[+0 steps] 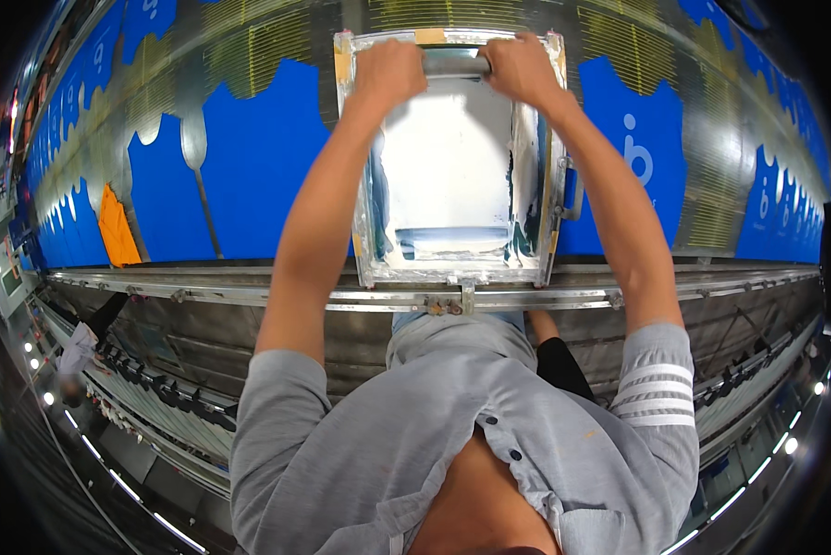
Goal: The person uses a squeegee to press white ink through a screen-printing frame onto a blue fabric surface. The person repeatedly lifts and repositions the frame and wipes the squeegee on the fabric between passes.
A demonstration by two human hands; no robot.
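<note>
Both my arms reach forward over a screen-printing frame that lies on the long table. My left hand is closed round the left end of a squeegee near the frame's far edge. Gripping the squeegee's right end is my right hand, fingers wrapped over it. White ink covers most of the mesh, with dark streaks down both sides. A blue fabric piece lies left of the frame. Another blue fabric piece, bearing a pale printed mark, lies on the right. What is under the frame is hidden.
More blue cut pieces run along the table both ways. An orange cloth lies at the left. A metal rail follows the table's near edge. Another person is far off at the lower left.
</note>
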